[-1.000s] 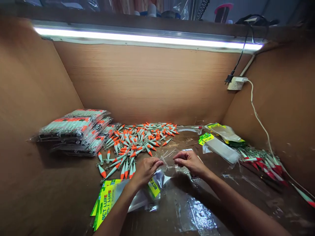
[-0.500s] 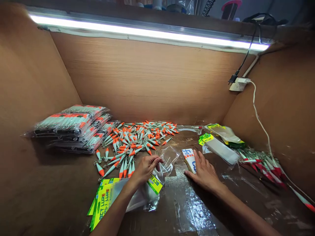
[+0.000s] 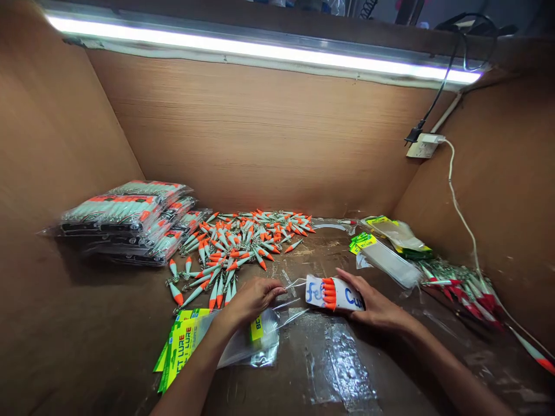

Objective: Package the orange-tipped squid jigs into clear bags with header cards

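Observation:
My left hand (image 3: 249,300) pinches the mouth of a clear plastic bag (image 3: 288,294) lying on the brown bench. My right hand (image 3: 375,306) grips a white printed card (image 3: 333,293) with a row of orange-tipped lures on it, its left end at the bag's mouth. Under my left wrist lies a stack of clear bags with yellow-green header labels (image 3: 184,346). A loose heap of white and orange lures (image 3: 243,242) spreads behind my hands.
Packed bags of lures (image 3: 125,222) are piled at the left. More empty bags with green headers (image 3: 390,240) and red-tipped lures (image 3: 463,289) lie at the right. Brown board walls enclose the bench; a socket (image 3: 422,145) with a white cable hangs on the right wall.
My right hand left the bag, reached right to the card of lures, picked it up and brought it to the bag's mouth. My left hand stayed pinched on the bag.

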Tool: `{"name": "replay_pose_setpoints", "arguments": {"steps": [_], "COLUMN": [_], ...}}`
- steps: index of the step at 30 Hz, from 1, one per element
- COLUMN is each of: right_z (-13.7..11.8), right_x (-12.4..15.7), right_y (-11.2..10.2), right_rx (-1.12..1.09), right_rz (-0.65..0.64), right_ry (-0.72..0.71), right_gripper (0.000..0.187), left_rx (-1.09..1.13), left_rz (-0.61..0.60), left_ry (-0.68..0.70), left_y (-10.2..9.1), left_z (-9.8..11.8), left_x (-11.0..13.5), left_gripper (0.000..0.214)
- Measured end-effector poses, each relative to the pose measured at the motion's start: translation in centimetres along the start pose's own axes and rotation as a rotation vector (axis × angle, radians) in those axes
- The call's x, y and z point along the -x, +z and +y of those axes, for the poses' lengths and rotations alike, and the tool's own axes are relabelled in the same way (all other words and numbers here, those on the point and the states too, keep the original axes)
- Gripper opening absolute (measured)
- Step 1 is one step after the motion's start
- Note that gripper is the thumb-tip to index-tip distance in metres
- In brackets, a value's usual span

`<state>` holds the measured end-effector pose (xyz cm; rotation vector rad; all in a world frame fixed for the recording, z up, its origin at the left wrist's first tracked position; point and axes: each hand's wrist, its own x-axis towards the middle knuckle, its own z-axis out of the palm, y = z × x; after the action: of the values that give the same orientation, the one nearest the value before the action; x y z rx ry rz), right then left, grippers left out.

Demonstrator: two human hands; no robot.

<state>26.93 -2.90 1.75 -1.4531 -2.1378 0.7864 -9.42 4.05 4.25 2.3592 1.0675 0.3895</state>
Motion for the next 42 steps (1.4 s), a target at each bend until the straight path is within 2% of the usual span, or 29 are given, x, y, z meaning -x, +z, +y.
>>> {"name": "replay_pose_setpoints", "arguments": {"steps": [3,6,10,13,17,19,22,26,38,42], "right_z": [-1.4,-2.6,-3.7,-4.0,-3.9,-3.8,-3.9,-3.9,-3.8,-3.4], "right_x": [-0.1,-0.1,0.4,0.7,0.9,0.8,0.6,0.5,0.8,0.7], "right_y": [0.5,0.8,0.8,0.7,0.8,1.1,1.7,2.2,2.0,2.0], "right_rx": [0.024,0.031,0.038,0.049,0.038,0.024,0.009,-0.016,-0.033,-0.028], "right_rz": [-0.027,-0.051,-0.037,-0.053,-0.092,-0.11,-0.123,-0.117,-0.087,-0.078], "right_ry": [-0.074,-0.129,-0.164,-0.17,-0.176,-0.177,-0.173,-0.161,-0.15,-0.157], "right_gripper": [0.094,0.094,0.093,0.094,0.097,0.097,0.098,0.103,0.098,0.097], "left_rx": [-0.117,-0.26,-0.384,-0.319,-0.245,-0.225,-0.186,-0.143,0.037,0.157], "left_rz": [0.032,0.139,0.289,0.238,0.124,0.114,0.131,0.147,0.17,0.191], "left_ry": [0.071,0.106,-0.009,-0.106,-0.096,-0.064,-0.055,-0.046,0.063,0.042], "left_y": [0.4,1.0,2.1,3.4,5.8,6.8,7.6,7.6,6.8,6.3], "left_z": [-0.1,0.4,2.6,4.4,6.0,6.3,6.7,6.8,7.5,7.6], "left_x": [-0.1,-0.3,-0.3,0.4,1.6,1.9,1.6,1.1,1.1,1.0], "left_gripper": [0.032,0.025,0.029,0.019,0.047,0.061,0.065,0.057,0.005,0.009]}}
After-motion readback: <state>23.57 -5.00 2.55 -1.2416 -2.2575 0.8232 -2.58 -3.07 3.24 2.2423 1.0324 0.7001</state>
